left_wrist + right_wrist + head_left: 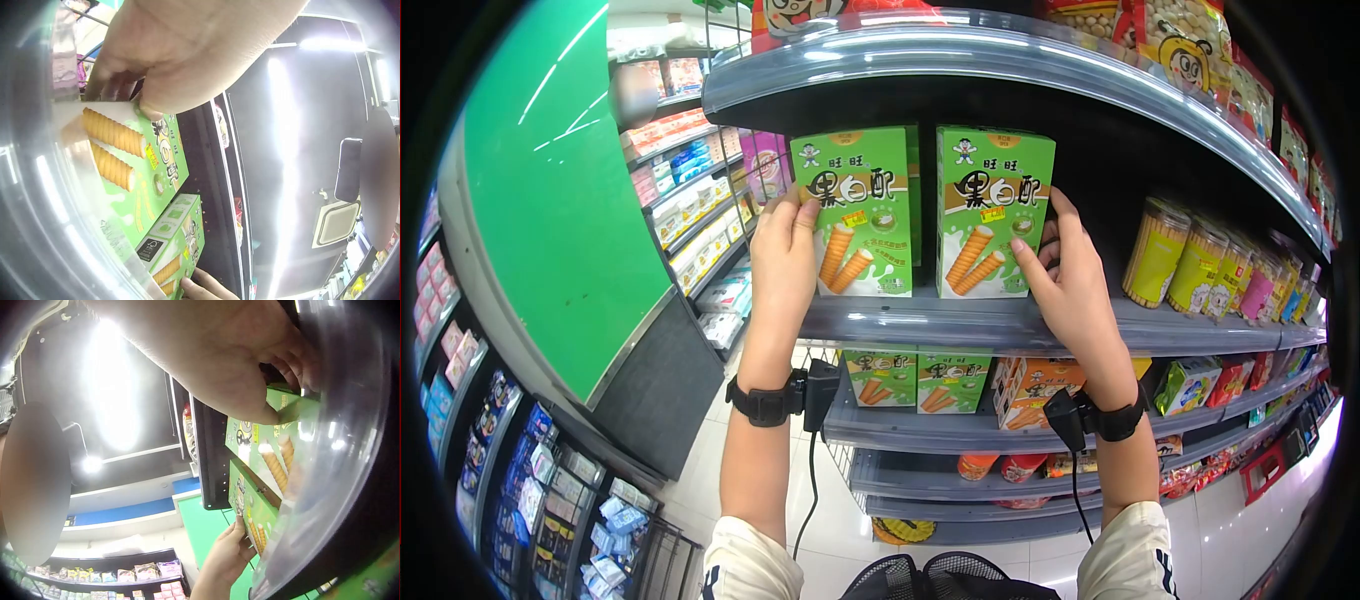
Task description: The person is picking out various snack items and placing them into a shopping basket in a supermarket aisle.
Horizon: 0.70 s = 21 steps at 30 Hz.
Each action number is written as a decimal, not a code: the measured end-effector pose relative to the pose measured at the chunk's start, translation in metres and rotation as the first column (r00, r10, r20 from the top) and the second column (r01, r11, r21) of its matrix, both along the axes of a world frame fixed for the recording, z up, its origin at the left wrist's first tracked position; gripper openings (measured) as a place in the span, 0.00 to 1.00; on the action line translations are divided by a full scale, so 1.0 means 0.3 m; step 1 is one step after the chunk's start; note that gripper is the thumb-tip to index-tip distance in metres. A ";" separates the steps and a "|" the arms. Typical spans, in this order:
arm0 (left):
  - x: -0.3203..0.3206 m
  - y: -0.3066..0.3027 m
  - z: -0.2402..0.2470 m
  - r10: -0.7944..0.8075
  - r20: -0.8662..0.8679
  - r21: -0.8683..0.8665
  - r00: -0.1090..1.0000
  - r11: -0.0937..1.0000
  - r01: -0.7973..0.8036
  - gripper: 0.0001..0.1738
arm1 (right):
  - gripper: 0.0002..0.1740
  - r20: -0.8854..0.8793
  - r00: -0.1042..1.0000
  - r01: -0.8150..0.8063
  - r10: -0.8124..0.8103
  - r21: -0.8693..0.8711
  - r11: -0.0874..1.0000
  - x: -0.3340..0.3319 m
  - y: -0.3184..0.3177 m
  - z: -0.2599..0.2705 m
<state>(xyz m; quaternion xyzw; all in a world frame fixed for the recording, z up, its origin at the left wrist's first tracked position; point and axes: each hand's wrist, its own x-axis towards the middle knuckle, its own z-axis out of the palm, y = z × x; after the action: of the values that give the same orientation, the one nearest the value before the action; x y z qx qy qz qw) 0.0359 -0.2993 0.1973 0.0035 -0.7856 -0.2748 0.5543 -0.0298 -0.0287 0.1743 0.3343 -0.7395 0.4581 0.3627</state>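
Two green boxes of wafer rolls stand upright side by side on a shelf, with a narrow gap between them. My left hand [785, 238] holds the left box [865, 225] by its left edge, thumb on the front and the other fingers round the side. At the right box [990, 225], my right hand [1068, 268] grips the right edge, thumb on the printed front. In the left wrist view, the left thumb [150, 103] presses on the box front. The right wrist view has the right thumb [265, 412] on its box, the other fingers partly hidden.
Clear jars of sticks [1155, 255] stand on the same shelf to the right. A transparent rail [970, 325] runs along its front edge. Below are more green boxes [953, 382] and an orange box [1035, 385]. Another shelf [1000, 60] with snack bags hangs overhead.
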 end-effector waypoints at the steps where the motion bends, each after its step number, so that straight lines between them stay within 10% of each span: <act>1: 0.004 0.007 -0.002 -0.004 0.000 -0.001 1.000 1.000 0.004 0.15 | 0.32 0.000 1.000 0.004 -0.004 -0.001 1.000 0.003 0.000 -0.001; 21: 0.090 0.081 -0.127 -0.033 -0.031 -0.162 0.999 0.986 0.028 0.28 | 0.33 -0.166 0.975 0.148 -0.148 -0.009 0.989 0.083 0.003 -0.082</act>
<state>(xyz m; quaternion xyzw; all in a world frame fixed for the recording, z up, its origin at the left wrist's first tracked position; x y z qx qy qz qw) 0.0631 -0.2751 0.1591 -0.0580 -0.7958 -0.2186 0.5618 -0.0050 -0.0279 0.1497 0.3159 -0.7303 0.3991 0.4556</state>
